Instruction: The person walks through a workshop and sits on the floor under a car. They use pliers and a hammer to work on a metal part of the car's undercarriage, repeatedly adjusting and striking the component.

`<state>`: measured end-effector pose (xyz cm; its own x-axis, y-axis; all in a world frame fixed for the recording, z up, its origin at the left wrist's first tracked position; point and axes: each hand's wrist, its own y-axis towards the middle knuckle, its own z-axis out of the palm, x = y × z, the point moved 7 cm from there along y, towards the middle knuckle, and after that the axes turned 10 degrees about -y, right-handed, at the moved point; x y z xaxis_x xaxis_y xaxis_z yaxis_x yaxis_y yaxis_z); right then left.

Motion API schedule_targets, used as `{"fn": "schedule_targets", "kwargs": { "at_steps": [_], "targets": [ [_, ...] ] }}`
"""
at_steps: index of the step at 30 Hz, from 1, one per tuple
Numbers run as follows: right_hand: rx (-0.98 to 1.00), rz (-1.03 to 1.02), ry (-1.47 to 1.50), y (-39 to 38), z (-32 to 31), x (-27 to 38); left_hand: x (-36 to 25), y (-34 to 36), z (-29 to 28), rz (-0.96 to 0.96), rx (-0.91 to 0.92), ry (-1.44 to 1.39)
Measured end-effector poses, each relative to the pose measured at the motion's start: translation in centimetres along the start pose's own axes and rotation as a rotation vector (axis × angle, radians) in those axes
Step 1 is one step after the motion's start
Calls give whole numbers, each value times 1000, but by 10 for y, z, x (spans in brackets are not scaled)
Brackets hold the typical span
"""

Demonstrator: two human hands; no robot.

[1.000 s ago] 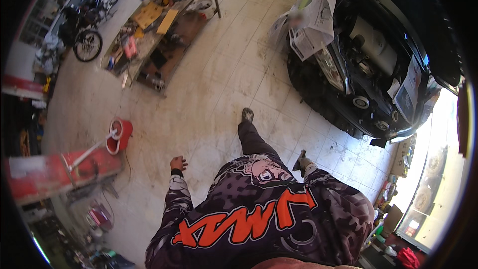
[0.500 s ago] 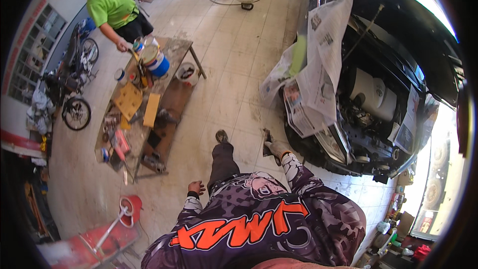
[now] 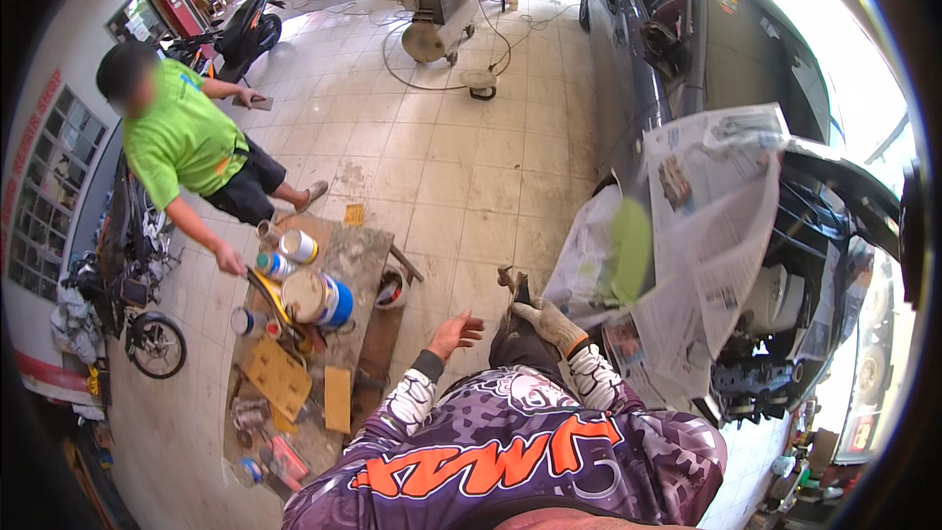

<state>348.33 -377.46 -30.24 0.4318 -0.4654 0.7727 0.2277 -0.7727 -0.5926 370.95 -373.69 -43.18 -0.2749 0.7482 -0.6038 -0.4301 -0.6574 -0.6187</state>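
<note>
My left hand is bare and open, its fingers apart, in front of my body beside the cluttered worktable. My right hand, in a pale knit glove, grips a dark metal tool that I cannot make out clearly. To the right, newspaper sheets drape over the front of a dark car with its hood raised. The table holds paint cans, yellowish boards and assorted small items.
A co-worker in a green shirt stands at the table's far left, one hand at the cans, the other holding a small flat object. Motorcycles line the left wall. A compressor with hoses lies ahead on the tiled floor.
I have moved forward toward the gap between table and car. My left hand has risen with fingers extended; the tool in my right hand has come inward. The co-worker came into view.
</note>
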Motion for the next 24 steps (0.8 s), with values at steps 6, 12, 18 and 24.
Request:
{"fn": "schedule_targets", "kwargs": {
  "at_steps": [6, 12, 18, 24],
  "targets": [
    [242, -83, 99, 247, -48, 142, -228, 197, -19, -16, 166, -403],
    [577, -118, -109, 479, -113, 361, -498, 331, -64, 286, 635, -1076],
    [864, -246, -366, 728, -109, 529, -694, 432, -224, 651, -292, -726],
    [719, -363, -354, 1033, -128, 685, -918, 556, -413, 774, -549, -734]
  ]
}}
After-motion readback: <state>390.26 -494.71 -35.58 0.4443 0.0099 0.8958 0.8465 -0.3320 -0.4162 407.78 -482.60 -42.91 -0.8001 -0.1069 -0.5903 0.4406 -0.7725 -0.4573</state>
